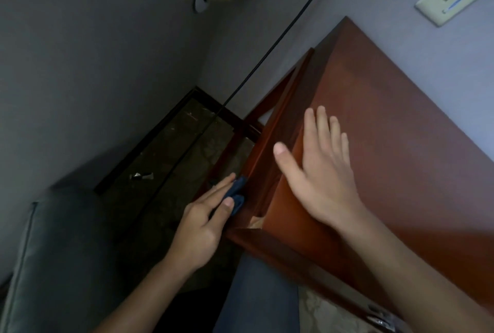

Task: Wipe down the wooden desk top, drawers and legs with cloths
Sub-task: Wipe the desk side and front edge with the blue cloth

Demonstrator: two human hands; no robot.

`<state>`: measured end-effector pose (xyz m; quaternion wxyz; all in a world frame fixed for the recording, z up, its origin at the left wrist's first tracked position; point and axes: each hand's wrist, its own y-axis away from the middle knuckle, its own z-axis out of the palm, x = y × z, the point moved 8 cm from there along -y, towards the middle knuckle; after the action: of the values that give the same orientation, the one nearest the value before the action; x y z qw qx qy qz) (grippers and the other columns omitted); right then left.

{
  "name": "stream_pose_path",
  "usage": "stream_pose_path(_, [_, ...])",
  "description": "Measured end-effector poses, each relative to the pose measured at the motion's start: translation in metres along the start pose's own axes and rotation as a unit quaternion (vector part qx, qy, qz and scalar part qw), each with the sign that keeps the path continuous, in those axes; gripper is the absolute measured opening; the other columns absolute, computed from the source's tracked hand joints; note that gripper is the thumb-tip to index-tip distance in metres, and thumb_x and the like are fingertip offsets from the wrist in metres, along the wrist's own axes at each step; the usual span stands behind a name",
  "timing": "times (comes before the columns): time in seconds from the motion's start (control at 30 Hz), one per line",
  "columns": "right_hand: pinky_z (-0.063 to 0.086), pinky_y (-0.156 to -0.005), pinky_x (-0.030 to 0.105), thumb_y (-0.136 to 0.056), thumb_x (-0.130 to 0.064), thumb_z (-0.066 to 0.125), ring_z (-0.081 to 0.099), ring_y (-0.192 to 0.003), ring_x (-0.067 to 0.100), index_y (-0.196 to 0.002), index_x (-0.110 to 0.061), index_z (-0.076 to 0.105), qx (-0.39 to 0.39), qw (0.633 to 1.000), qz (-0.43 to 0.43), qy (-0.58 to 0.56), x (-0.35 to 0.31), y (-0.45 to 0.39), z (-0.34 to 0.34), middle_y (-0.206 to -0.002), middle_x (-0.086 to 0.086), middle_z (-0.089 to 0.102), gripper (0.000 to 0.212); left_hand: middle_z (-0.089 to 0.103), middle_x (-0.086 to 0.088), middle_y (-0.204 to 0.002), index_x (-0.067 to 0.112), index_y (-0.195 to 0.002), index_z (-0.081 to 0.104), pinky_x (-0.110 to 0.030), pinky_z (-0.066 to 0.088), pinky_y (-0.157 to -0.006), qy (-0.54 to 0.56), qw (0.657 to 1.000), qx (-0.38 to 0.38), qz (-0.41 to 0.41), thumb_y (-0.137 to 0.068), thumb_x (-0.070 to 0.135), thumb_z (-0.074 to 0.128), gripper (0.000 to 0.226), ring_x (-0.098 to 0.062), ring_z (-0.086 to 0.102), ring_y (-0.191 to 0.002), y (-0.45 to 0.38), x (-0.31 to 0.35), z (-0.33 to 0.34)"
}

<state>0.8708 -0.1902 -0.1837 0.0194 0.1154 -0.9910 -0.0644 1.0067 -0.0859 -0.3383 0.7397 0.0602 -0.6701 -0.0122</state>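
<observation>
Nearest to me, the person's left hand (203, 221) pinches a small dark blue cloth (236, 196) between thumb and fingers and presses it against the side of the wooden desk (387, 145), just under the overhanging top edge. I'd say the step in hand is wiping that side rail, and it would go best with long strokes along the grain, the cloth kept bunched enough to reach into the groove where rail meets top. A little farther right, the right hand (318, 169) lies flat and spread on the desk top, holding nothing; leaning on it steadies the desk. Beyond, a black cable (280, 38) runs down the wall (107, 52) to the floor, worth avoiding with the cloth.
</observation>
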Motion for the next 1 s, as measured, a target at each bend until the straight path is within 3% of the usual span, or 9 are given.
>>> stream_pose_path(0.17, [-0.005,-0.128,0.045,-0.090,-0.080,0.012,-0.015,-0.156,0.019,-0.163,-0.024,-0.007,0.012,1.000,-0.008,-0.008,-0.010,0.016,0.000,-0.171,-0.002,-0.014,0.094,0.062,0.006,-0.144,0.016,-0.146,0.057,-0.022,0.038,-0.115,0.022,0.999,0.014,-0.032,-0.106,0.034,0.044,0.046,-0.003,0.052,-0.137,0.014,-0.026,-0.005])
stream_pose_path(0.3, [-0.002,-0.128,0.046,-0.090,-0.078,0.016,-0.011,-0.157,0.019,-0.164,-0.025,-0.002,0.027,0.999,-0.012,-0.017,-0.011,0.015,0.000,-0.171,-0.003,-0.009,0.092,0.068,0.003,-0.132,0.027,-0.142,0.062,-0.039,0.042,-0.115,-0.005,0.981,-0.012,-0.196,-0.107,0.044,0.043,0.044,-0.015,0.062,-0.126,-0.019,-0.107,-0.011])
stream_pose_path(0.43, [0.000,-0.128,0.045,-0.091,-0.073,0.025,-0.005,-0.158,0.020,-0.164,-0.027,0.006,0.044,0.998,-0.009,-0.037,-0.008,0.013,-0.005,-0.172,-0.004,-0.002,0.088,0.074,-0.002,-0.113,0.039,-0.116,0.073,-0.047,0.048,-0.110,0.003,0.959,-0.025,-0.283,-0.107,0.041,0.043,0.031,-0.023,0.070,-0.107,-0.033,-0.162,-0.011])
stream_pose_path(0.53, [0.004,-0.128,0.046,-0.091,-0.070,0.031,-0.001,-0.158,0.021,-0.164,-0.028,0.012,0.053,0.998,-0.007,-0.044,-0.007,0.012,-0.005,-0.172,-0.003,0.003,0.086,0.072,0.003,-0.122,0.041,-0.128,0.065,-0.047,0.041,-0.114,0.056,0.965,-0.003,-0.257,-0.108,0.035,0.041,0.032,-0.019,0.065,-0.117,-0.011,-0.142,-0.011])
stream_pose_path(0.63, [0.007,-0.127,0.049,-0.090,-0.069,0.033,0.002,-0.158,0.023,-0.163,-0.027,0.015,0.059,0.997,-0.008,-0.050,-0.006,0.011,-0.006,-0.172,-0.002,0.006,0.086,0.066,0.010,-0.131,0.034,-0.144,0.051,-0.029,0.038,-0.112,0.123,0.970,0.053,-0.201,-0.110,0.025,0.041,0.037,-0.002,0.059,-0.120,0.026,-0.100,-0.009])
stream_pose_path(0.73, [0.009,-0.127,0.050,-0.090,-0.068,0.033,0.004,-0.157,0.025,-0.163,-0.026,0.016,0.064,0.997,-0.011,-0.048,-0.005,0.010,-0.006,-0.171,0.000,0.009,0.086,0.048,0.010,-0.156,0.026,-0.155,0.045,-0.029,0.023,-0.124,0.071,0.995,0.066,-0.030,-0.104,0.035,0.041,0.051,-0.004,0.040,-0.145,0.046,-0.038,0.004])
stream_pose_path(0.8, [0.010,-0.127,0.051,-0.088,-0.070,0.031,0.006,-0.157,0.025,-0.163,-0.026,0.017,0.067,0.997,-0.013,-0.044,-0.005,0.009,-0.004,-0.171,0.001,0.010,0.088,0.050,0.008,-0.155,0.020,-0.154,0.048,-0.028,0.028,-0.122,0.060,0.996,0.066,0.026,-0.103,0.035,0.044,0.053,-0.009,0.042,-0.146,0.040,-0.033,0.011])
stream_pose_path(0.93, [0.012,-0.126,0.053,-0.085,-0.071,0.028,0.009,-0.157,0.026,-0.163,-0.024,0.018,0.074,0.996,-0.024,-0.040,-0.006,0.006,-0.005,-0.170,0.005,0.012,0.092,0.069,-0.016,-0.125,0.003,-0.123,0.067,-0.041,0.046,-0.105,0.202,0.969,0.063,-0.127,-0.091,0.051,0.051,0.060,-0.028,0.064,-0.116,0.006,-0.102,0.001])
stream_pose_path(1.0, [0.013,-0.125,0.054,-0.084,-0.071,0.028,0.010,-0.156,0.026,-0.162,-0.023,0.019,0.077,0.996,-0.027,-0.033,-0.007,0.005,-0.004,-0.170,0.006,0.013,0.092,0.067,-0.020,-0.121,-0.002,-0.123,0.066,-0.042,0.049,-0.100,0.194,0.950,0.075,-0.234,-0.103,0.038,0.050,0.047,-0.028,0.062,-0.107,-0.001,-0.144,-0.008])
